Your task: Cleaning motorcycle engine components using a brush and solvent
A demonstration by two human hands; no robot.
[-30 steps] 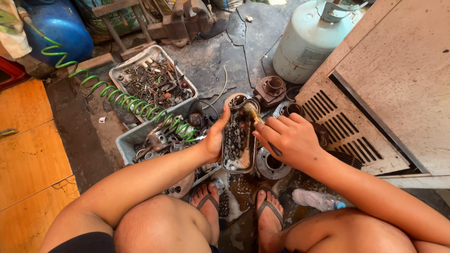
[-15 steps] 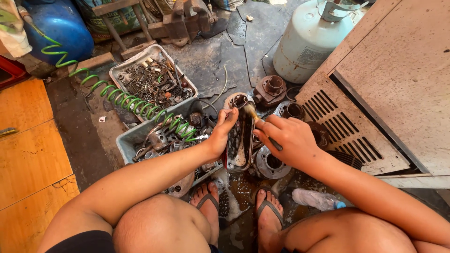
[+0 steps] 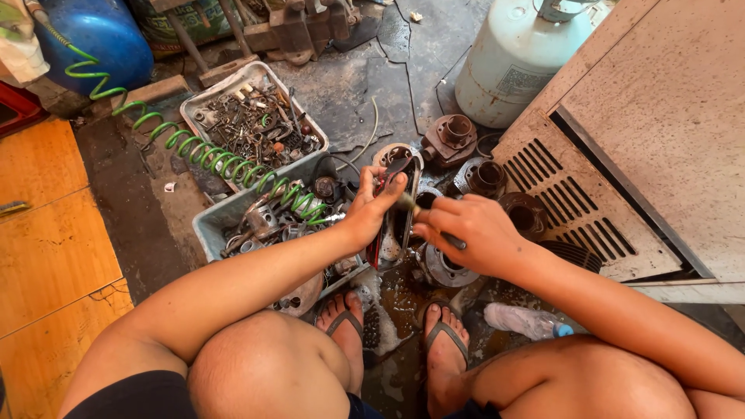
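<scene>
Left hand fingers curled round the edge of a narrow dark metal casing, holding it on edge just beside the grey parts tray. Right hand on the casing's far side from the tray, fingers closed on a thin tool, probably a brush; its tip meets the casing. Green coiled hose crosses the tray.

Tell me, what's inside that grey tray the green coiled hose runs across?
The grey tray holds greasy metal engine parts, rings and round housings, piled together. The green coiled hose crosses its top. The left hand and forearm cover its near corner, so what lies there is hidden.
</scene>
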